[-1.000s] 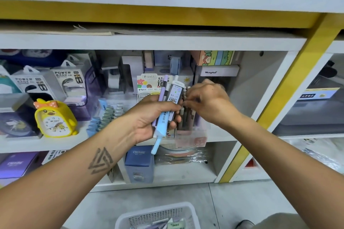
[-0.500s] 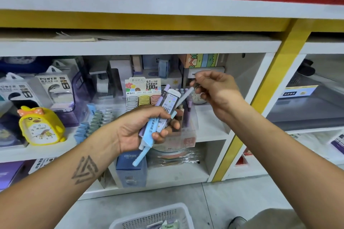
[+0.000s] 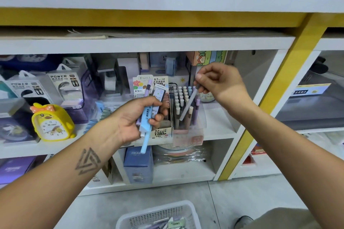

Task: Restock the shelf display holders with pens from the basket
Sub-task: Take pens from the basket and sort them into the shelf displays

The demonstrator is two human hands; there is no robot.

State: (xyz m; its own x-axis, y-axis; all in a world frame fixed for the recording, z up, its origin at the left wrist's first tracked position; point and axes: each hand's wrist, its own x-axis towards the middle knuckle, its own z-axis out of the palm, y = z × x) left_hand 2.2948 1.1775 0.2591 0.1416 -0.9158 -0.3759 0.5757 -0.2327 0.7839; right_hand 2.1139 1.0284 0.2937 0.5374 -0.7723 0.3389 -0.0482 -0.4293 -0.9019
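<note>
The right hand (image 3: 221,83) has lifted clear and now pinches a grey pen (image 3: 188,104) slanted over the clear holder (image 3: 188,132) near the shelf's front edge, ready to slot in, while the left hand (image 3: 135,117) grips the spare pens (image 3: 147,115)

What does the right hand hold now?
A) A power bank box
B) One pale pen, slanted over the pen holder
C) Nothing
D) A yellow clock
B: the right hand pinches the top of one pale pen, which slants down over the pen holder; the left hand grips the other pens.
</note>
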